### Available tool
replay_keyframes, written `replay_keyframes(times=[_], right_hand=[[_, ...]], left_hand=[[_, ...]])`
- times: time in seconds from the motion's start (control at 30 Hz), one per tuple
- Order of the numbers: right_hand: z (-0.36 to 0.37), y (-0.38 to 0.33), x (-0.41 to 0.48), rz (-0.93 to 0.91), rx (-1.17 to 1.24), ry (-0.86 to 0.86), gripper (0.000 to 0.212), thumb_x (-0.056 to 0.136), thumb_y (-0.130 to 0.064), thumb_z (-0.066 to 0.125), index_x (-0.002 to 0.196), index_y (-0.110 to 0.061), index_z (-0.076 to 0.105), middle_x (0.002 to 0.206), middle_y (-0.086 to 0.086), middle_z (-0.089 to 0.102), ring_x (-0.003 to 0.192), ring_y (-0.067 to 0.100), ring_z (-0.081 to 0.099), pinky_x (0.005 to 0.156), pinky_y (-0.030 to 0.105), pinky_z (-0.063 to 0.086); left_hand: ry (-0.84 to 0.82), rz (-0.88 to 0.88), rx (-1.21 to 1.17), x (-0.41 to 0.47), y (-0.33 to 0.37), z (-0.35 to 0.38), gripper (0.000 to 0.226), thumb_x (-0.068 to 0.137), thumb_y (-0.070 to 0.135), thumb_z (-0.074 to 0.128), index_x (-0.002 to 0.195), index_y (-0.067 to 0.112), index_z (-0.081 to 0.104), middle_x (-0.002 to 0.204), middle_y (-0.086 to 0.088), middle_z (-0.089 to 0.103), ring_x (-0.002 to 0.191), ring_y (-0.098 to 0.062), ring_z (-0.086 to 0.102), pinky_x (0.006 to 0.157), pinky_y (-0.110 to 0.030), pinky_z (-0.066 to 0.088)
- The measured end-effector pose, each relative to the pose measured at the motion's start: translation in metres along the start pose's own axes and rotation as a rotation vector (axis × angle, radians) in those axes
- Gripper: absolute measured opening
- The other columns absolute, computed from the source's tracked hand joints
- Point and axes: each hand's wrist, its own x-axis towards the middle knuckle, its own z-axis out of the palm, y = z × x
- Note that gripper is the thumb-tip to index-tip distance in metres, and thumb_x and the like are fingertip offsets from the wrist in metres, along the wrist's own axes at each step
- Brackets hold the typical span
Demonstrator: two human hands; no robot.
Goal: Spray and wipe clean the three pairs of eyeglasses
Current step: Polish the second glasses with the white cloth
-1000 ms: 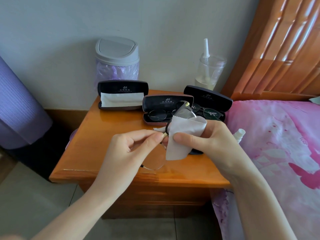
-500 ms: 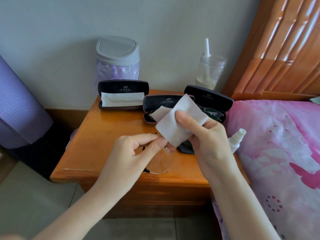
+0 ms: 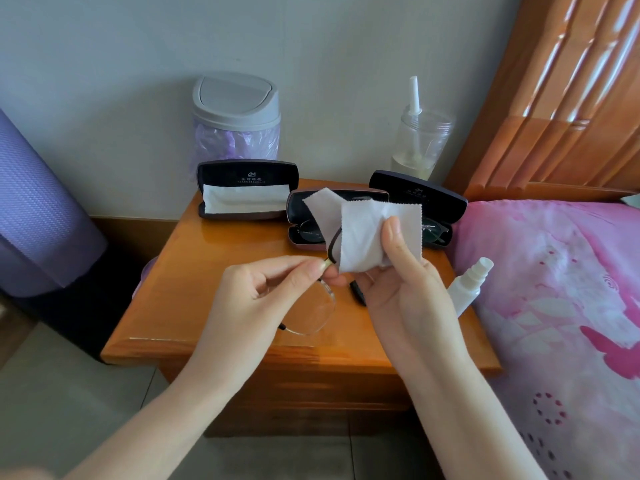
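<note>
My left hand (image 3: 263,299) pinches a pair of thin-framed eyeglasses (image 3: 311,313) at the hinge, above the wooden nightstand (image 3: 194,296). One clear lens hangs below my fingers. My right hand (image 3: 401,292) holds a white cleaning cloth (image 3: 363,237) wrapped over the other lens, thumb on top. A white spray bottle (image 3: 467,285) lies at the nightstand's right edge. Two open black cases, the middle case (image 3: 301,216) and the right case (image 3: 440,202), each hold another pair of glasses, partly hidden by the cloth.
A third open case (image 3: 247,188) with a white cloth inside stands at the back left. Behind it are a small grey lidded bin (image 3: 237,116) and a clear cup with a straw (image 3: 419,140). A pink bedspread (image 3: 561,306) lies to the right, a purple roll (image 3: 38,209) at the left.
The cloth in my right hand has shifted up and over the lens, its corners spread wider. My left hand keeps its pinch on the frame, nearly in place.
</note>
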Motion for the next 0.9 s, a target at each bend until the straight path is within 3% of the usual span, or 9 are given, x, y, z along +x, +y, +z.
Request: replay_keyframes(times=[0.13, 0.27, 0.37, 0.43, 0.5, 0.67, 0.77, 0.9], right_hand=[[0.002, 0.005, -0.003, -0.002, -0.034, 0.014, 0.052, 0.088, -0.034, 0.052, 0.123, 0.004, 0.057, 0.119, 0.030, 0.060, 0.116, 0.033, 0.059, 0.100, 0.041, 0.048], [0.000, 0.007, -0.003, 0.013, -0.134, -0.009, 0.046, 0.084, -0.036, 0.056, 0.113, 0.000, 0.064, 0.110, 0.019, 0.068, 0.112, 0.029, 0.062, 0.098, 0.038, 0.049], [0.000, 0.008, -0.004, 0.026, -0.228, -0.036, 0.029, 0.079, -0.037, 0.060, 0.091, -0.014, 0.072, 0.092, 0.004, 0.073, 0.098, 0.017, 0.066, 0.091, 0.032, 0.052], [0.000, 0.009, -0.005, 0.026, -0.312, -0.048, 0.029, 0.074, -0.039, 0.063, 0.088, -0.016, 0.073, 0.086, -0.001, 0.071, 0.095, 0.015, 0.065, 0.091, 0.034, 0.050], [0.000, 0.009, -0.006, 0.024, -0.356, -0.062, 0.035, 0.071, -0.037, 0.066, 0.094, -0.011, 0.071, 0.084, -0.002, 0.072, 0.091, 0.014, 0.066, 0.086, 0.030, 0.053], [-0.001, 0.005, -0.005, -0.033, -0.391, -0.118, 0.026, 0.070, -0.024, 0.070, 0.089, -0.007, 0.072, 0.078, -0.003, 0.073, 0.077, 0.007, 0.068, 0.068, 0.017, 0.052], [-0.004, 0.000, -0.002, -0.057, -0.437, -0.103, 0.027, 0.065, -0.023, 0.074, 0.086, -0.006, 0.072, 0.072, -0.006, 0.072, 0.065, 0.000, 0.065, 0.057, 0.010, 0.046], [-0.008, -0.005, 0.001, -0.071, -0.502, -0.072, 0.026, 0.057, -0.025, 0.077, 0.077, -0.010, 0.072, 0.070, -0.004, 0.073, 0.065, 0.003, 0.067, 0.054, 0.011, 0.047]], left_hand=[[0.015, -0.009, -0.020, 0.000, 0.000, -0.001, 0.019, 0.082, 0.027, 0.058, 0.084, 0.022, 0.076, 0.083, 0.010, 0.076, 0.087, -0.002, 0.069, 0.070, -0.007, 0.049], [0.071, -0.031, -0.054, 0.000, 0.001, -0.003, 0.018, 0.077, 0.032, 0.059, 0.081, 0.035, 0.076, 0.082, 0.014, 0.076, 0.085, -0.003, 0.070, 0.065, -0.010, 0.052], [0.085, -0.036, -0.040, 0.001, 0.000, -0.005, 0.019, 0.076, 0.035, 0.059, 0.090, 0.032, 0.073, 0.085, 0.014, 0.076, 0.088, -0.003, 0.070, 0.066, -0.009, 0.051], [0.084, -0.025, -0.012, 0.001, 0.000, -0.005, 0.020, 0.075, 0.038, 0.058, 0.090, 0.033, 0.071, 0.085, 0.017, 0.075, 0.090, 0.001, 0.068, 0.068, -0.007, 0.050], [0.099, -0.023, -0.004, 0.001, 0.001, -0.005, 0.020, 0.071, 0.040, 0.058, 0.087, 0.036, 0.069, 0.081, 0.021, 0.074, 0.087, 0.004, 0.067, 0.064, -0.005, 0.048], [0.081, -0.002, 0.019, 0.000, 0.003, -0.004, 0.017, 0.072, 0.035, 0.055, 0.084, 0.040, 0.065, 0.076, 0.032, 0.069, 0.084, 0.012, 0.064, 0.059, -0.002, 0.046], [0.063, 0.010, 0.030, 0.001, 0.005, -0.004, 0.015, 0.073, 0.035, 0.055, 0.082, 0.042, 0.066, 0.076, 0.029, 0.071, 0.082, 0.009, 0.066, 0.058, -0.004, 0.047], [0.051, 0.010, 0.032, 0.001, 0.005, -0.003, 0.016, 0.074, 0.037, 0.057, 0.085, 0.040, 0.069, 0.080, 0.023, 0.073, 0.082, 0.003, 0.068, 0.059, -0.007, 0.050]])
